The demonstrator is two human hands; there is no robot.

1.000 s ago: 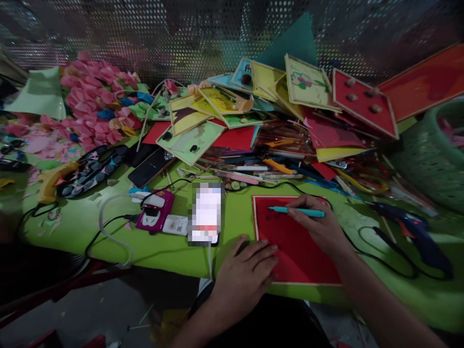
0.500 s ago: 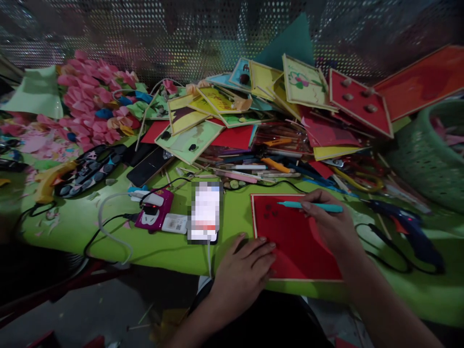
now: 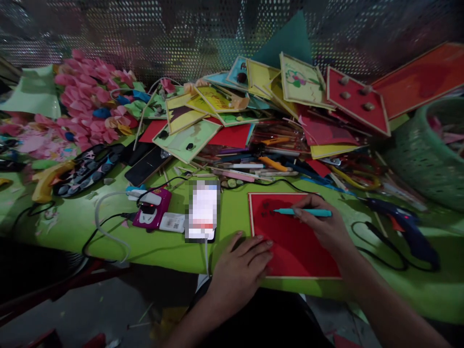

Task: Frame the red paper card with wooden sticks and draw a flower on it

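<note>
A red card (image 3: 300, 251) with a pale thin border lies on the green table in front of me. Several small dark marks (image 3: 266, 209) show near its upper left. My right hand (image 3: 322, 220) grips a turquoise marker pen (image 3: 308, 212), its tip pointing left, close to these marks; whether it touches the card I cannot tell. Flat on the card's lower left corner rests my left hand (image 3: 242, 266), fingers spread, holding nothing. Left of the card lies a phone (image 3: 202, 210) with a lit, blurred screen and a white cable plugged into it.
Framed cards (image 3: 302, 82) are heaped at the back, above loose pens and sticks. A blue glue gun (image 3: 406, 224) lies at right, below a green basket (image 3: 427, 137). Left are a purple power strip (image 3: 155, 212), a yellow glue gun (image 3: 50, 181) and pink paper flowers (image 3: 87, 96).
My right hand has shifted slightly left and down with the marker pen, whose tip now sits lower by the dark marks. My left hand stays on the card. The view has drifted slightly.
</note>
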